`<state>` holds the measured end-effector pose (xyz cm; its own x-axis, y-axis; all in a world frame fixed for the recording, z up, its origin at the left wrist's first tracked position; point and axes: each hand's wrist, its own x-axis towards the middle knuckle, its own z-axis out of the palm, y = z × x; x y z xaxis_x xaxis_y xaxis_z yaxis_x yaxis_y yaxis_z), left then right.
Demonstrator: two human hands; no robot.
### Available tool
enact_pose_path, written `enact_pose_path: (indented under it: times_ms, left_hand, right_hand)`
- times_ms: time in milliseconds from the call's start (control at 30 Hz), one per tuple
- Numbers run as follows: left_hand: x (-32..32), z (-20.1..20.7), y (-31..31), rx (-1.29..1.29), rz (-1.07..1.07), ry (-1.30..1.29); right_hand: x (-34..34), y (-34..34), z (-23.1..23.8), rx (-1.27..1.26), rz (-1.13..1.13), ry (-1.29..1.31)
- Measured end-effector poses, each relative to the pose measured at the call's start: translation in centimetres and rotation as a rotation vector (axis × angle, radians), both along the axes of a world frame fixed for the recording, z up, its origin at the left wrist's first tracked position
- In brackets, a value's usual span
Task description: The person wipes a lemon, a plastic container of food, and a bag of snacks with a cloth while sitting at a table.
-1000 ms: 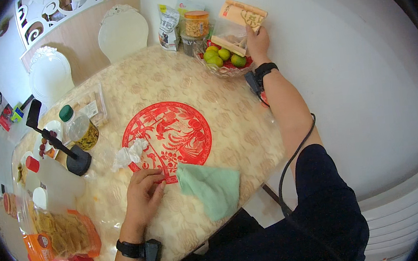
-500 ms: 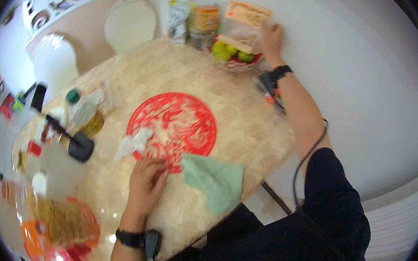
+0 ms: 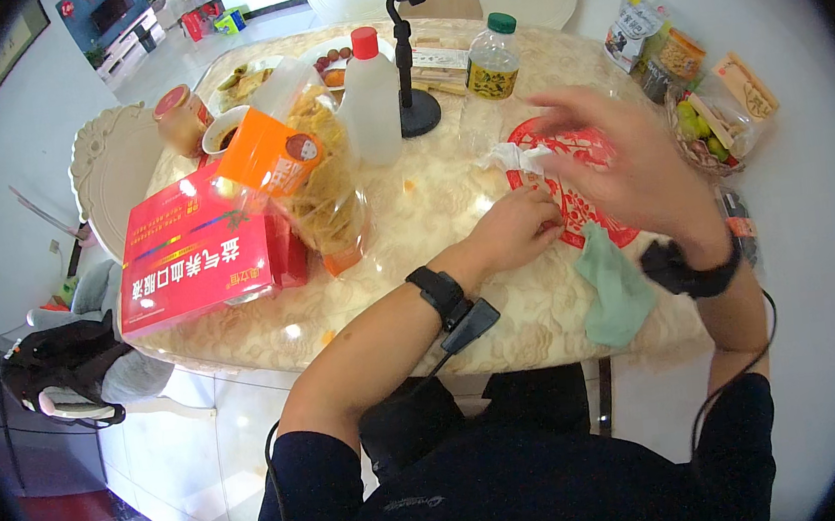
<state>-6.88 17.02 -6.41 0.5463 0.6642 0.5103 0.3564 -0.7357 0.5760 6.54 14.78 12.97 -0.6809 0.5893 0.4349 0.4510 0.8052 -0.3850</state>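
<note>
My left hand (image 3: 523, 227) rests on the table at the near left edge of a round red patterned sheet (image 3: 586, 212), fingers curled in and nothing visible in them. Over that sheet hangs my right hand (image 3: 629, 165), slightly smeared by motion, with thumb and fingers spread apart and no thing between them. It covers part of the sheet. A crumpled white tissue (image 3: 522, 157) lies at the sheet's left side, close to both hands. Just below the sheet, a pale green cloth (image 3: 613, 287) is spread near the table's front edge.
A red box (image 3: 191, 252), a clear snack bag (image 3: 326, 194), a red-capped white bottle (image 3: 372, 104), a black stand (image 3: 419, 115) and a green-capped bottle (image 3: 491, 57) occupy the left and back. A fruit basket (image 3: 719, 156) and a white-and-black pouch (image 3: 632, 31) stand by the right wall.
My right hand has come back from the package by the fruit basket to above the red sheet. The view has swung left, and my left hand stays curled beside the sheet.
</note>
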Motion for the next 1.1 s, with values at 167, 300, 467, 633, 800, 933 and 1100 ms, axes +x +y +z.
enact_pose_path:
  times_ms: [167, 300, 467, 633, 800, 933, 1100]
  left_hand:
    - [1.2, -4.8, 0.4, -0.107, -0.01, -0.153]
    - [0.5, -9.3, 5.0, -0.329, -0.361, -0.366]
    - [3.3, -5.2, 4.7, 0.349, -0.22, -0.1]
    - [1.4, -5.4, 5.0, 0.293, -0.118, -0.13]
    - [0.4, -2.2, 2.2, 0.114, -0.042, -0.099]
    - [1.6, -2.0, 1.6, 0.062, -0.033, -0.077]
    - [1.4, -2.3, 2.0, 0.064, -0.038, -0.095]
  right_hand:
    - [-12.1, 0.3, -5.5, -0.402, 0.074, -0.024]
    - [-17.1, 1.6, -8.0, -0.513, 0.098, 0.12]
    - [-17.5, 2.0, -10.6, -0.405, 0.061, 0.32]
    - [-21.1, -0.1, -9.7, -0.252, 0.157, 0.517]
    - [-21.8, -3.5, -8.6, -0.023, 0.003, 0.48]
    - [-20.5, -3.9, -8.4, -0.078, -0.107, 0.324]
    - [-19.2, -2.6, -6.6, -0.298, 0.003, 0.332]
